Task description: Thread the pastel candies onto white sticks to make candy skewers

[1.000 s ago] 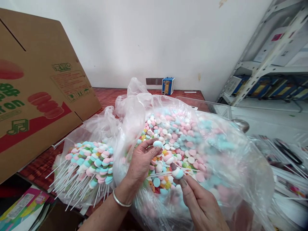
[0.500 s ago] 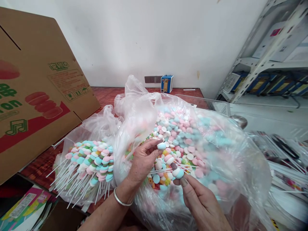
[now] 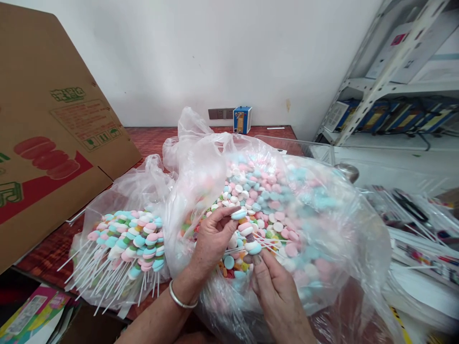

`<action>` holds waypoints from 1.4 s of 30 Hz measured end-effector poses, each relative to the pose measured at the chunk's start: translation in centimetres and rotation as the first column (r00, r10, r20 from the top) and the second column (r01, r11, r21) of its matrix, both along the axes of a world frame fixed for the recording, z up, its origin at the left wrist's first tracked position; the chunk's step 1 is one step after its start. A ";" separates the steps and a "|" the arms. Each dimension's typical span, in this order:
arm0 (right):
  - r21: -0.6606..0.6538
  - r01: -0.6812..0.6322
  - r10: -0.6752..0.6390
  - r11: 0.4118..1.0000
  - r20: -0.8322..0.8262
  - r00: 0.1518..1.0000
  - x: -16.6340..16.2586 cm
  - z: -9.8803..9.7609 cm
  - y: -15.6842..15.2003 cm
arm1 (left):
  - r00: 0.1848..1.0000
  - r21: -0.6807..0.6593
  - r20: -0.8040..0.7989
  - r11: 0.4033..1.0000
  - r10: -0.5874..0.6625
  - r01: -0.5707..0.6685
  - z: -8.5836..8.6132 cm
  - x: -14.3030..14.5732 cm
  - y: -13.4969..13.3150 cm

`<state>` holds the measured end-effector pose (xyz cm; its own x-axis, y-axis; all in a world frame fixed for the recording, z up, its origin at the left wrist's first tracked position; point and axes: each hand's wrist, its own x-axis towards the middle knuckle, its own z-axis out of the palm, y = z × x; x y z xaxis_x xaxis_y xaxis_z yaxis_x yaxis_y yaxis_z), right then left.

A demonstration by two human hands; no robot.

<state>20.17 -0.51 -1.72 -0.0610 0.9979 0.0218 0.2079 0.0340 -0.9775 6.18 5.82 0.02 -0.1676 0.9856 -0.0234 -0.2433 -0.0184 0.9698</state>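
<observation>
I see left hand [image 3: 211,236] pinching loose candy [image 3: 238,214] at fingertips. Right hand [image 3: 278,298] closed on lollipop [image 3: 254,247], just below that candy. Both inside open plastic bag [image 3: 201,177].

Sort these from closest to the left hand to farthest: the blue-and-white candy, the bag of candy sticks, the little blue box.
1. Blue-and-white candy: pinched in the left hand fingertips.
2. Bag of candy sticks: beside it, to the left.
3. Little blue box: far back, against the wall.
</observation>
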 end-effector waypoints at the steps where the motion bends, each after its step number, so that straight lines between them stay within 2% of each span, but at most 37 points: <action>1: 0.025 0.003 -0.004 1.000 0.025 1.000 -0.1 0.0 0.0 | 0.997 0.002 0.075 0.999 -0.033 0.033 0.0 0.1 0.0; 3: 0.091 0.003 -0.012 0.996 0.105 0.994 -0.2 -0.2 -0.1 | 0.967 -0.001 0.244 0.997 -0.073 0.075 0.1 0.4 -0.1; 6: 0.235 0.006 -0.073 0.972 0.278 0.958 -0.5 -0.9 -0.6 | 0.918 -0.058 0.397 0.998 0.011 0.013 0.7 1.2 0.0; 9: 0.352 0.021 -0.177 0.936 0.418 0.891 -0.7 -1.8 -1.2 | 0.884 -0.087 0.465 0.996 0.055 -0.016 1.5 2.3 -0.1; 13: 0.415 -0.010 -0.238 0.910 0.542 0.806 -0.9 -2.3 -1.5 | 0.841 -0.076 0.539 0.997 0.036 0.006 2.1 3.7 -0.6; 16: 0.459 -0.043 -0.248 0.887 0.553 0.795 -0.9 -2.5 -1.4 | 0.837 -0.090 0.545 0.996 0.046 0.004 2.0 4.4 -1.1; 19: 0.488 0.001 -0.289 0.873 0.515 0.807 -1.0 -2.9 -1.3 | 0.835 -0.092 0.549 0.996 0.037 0.017 1.6 4.8 -1.5; 22: 0.451 0.035 -0.281 0.892 0.493 0.823 -1.3 -3.2 -1.3 | 0.851 -0.091 0.525 0.996 0.030 0.021 1.2 4.9 -1.8; 26: 0.306 0.059 -0.192 0.950 0.425 0.884 -1.4 -3.0 -1.6 | 0.876 -0.054 0.481 0.998 0.018 0.009 0.8 4.7 -2.1; 31: 0.150 0.041 -0.062 0.988 0.136 0.989 -0.8 -2.1 -0.8 | 0.841 -0.004 0.530 0.992 -0.106 0.127 0.9 3.5 -2.5; 33: 0.107 0.024 -0.027 0.994 0.028 0.999 -0.4 -1.7 -0.1 | 0.814 0.008 0.564 0.986 -0.140 0.164 1.2 3.0 -2.4; 37: -0.039 -0.019 0.014 0.999 -0.124 0.992 0.1 -1.5 0.4 | 0.806 0.050 0.571 0.986 -0.158 0.158 1.6 2.2 -2.0; 39: -0.101 -0.048 0.031 0.994 -0.169 0.985 0.3 -1.6 0.2 | 0.806 0.061 0.572 0.988 -0.152 0.142 1.7 2.0 -1.8; 42: -0.117 -0.051 0.031 0.992 -0.172 0.985 0.4 -1.8 -0.1 | 0.799 0.051 0.584 0.989 -0.144 0.141 1.9 2.1 -1.7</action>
<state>20.59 -0.66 -3.53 -0.1078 0.9906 -0.0847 0.0394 -0.0808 -0.9959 8.23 4.13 1.92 0.0192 0.9976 -0.0664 -0.7641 0.0575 0.6426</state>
